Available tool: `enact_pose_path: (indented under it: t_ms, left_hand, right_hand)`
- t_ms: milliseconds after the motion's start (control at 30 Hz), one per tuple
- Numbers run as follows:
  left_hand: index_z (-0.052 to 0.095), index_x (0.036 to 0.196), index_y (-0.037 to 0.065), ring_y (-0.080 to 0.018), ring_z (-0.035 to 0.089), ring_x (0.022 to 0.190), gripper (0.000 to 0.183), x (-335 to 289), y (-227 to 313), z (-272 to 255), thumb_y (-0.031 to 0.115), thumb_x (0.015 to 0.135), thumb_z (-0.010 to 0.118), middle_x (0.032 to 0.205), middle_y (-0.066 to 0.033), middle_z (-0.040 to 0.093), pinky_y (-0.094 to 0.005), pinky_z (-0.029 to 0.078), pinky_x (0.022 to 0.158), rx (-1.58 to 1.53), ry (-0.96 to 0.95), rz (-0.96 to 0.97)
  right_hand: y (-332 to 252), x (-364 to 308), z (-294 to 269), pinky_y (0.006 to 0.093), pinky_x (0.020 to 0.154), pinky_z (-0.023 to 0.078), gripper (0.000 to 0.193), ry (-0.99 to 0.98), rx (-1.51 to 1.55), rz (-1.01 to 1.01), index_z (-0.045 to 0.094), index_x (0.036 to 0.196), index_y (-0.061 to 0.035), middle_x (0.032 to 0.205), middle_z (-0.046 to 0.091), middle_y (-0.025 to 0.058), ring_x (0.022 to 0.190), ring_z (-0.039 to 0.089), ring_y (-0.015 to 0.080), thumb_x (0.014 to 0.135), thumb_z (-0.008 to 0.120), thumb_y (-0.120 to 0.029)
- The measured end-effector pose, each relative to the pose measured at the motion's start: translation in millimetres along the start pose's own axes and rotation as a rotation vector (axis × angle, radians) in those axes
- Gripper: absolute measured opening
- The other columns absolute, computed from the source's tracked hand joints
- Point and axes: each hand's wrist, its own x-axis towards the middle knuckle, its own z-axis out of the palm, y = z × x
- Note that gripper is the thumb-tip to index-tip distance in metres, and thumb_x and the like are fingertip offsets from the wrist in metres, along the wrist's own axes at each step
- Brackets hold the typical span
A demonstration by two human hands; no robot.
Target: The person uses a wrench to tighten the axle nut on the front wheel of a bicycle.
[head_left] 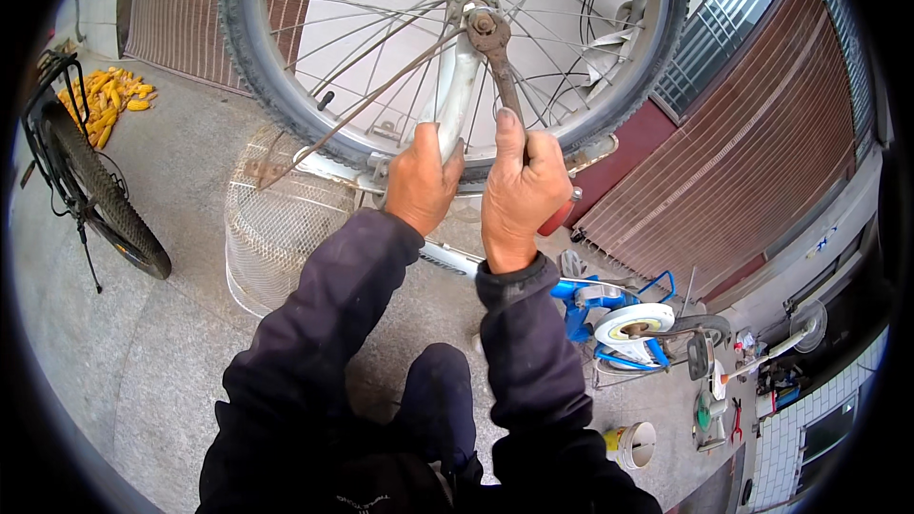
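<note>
A bicycle is turned wheels-up in front of me, its spoked wheel (235, 33) filling the top of the view. My left hand (419, 179) is closed around the white fork leg (461, 95) below the hub. My right hand (522, 186) grips the handle of a rusty wrench (503, 71), thumb laid along it. The wrench's ring end sits around the axle nut (484, 25) at the hub. A thin rusty rod (371, 97) slants from the hub down to the left. Under the wheel, a white mesh basket (271, 228) rests by the floor.
At left stands part of another bicycle with a black tyre (100, 186), near a heap of corn cobs (109, 100). To the right are a blue child's bike (581, 300), a white bucket (633, 444), red-handled pliers (736, 419) and a brown slatted shutter (733, 171).
</note>
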Motion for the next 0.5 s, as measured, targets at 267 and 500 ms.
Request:
enact_pose_path:
  t_ms: [267,500]
  left_hand:
    - [0.046,0.098,0.003,-0.0430,0.062,0.068,0.023,0.0,4.5,1.0,0.017,0.089,0.062,0.068,-0.0221,0.060,-0.0457,0.047,0.055,-0.004,-0.005,-0.017]
    - [0.045,0.097,0.003,-0.0441,0.062,0.068,0.023,-0.1,3.1,1.2,0.016,0.089,0.062,0.069,-0.0228,0.060,-0.0461,0.046,0.055,-0.001,-0.025,-0.038]
  right_hand:
    - [21.6,47.9,-65.3,0.0352,0.043,0.035,0.041,0.063,-0.295,-0.124,0.050,0.059,-0.0046,0.057,0.048,0.0075,0.045,0.043,0.0193,0.080,0.075,-0.029]
    - [10.8,72.6,-79.5,0.0350,0.042,0.036,0.040,-0.320,-0.292,-0.438,0.052,0.057,-0.0044,0.054,0.046,0.0081,0.045,0.044,0.0257,0.074,0.078,-0.030]
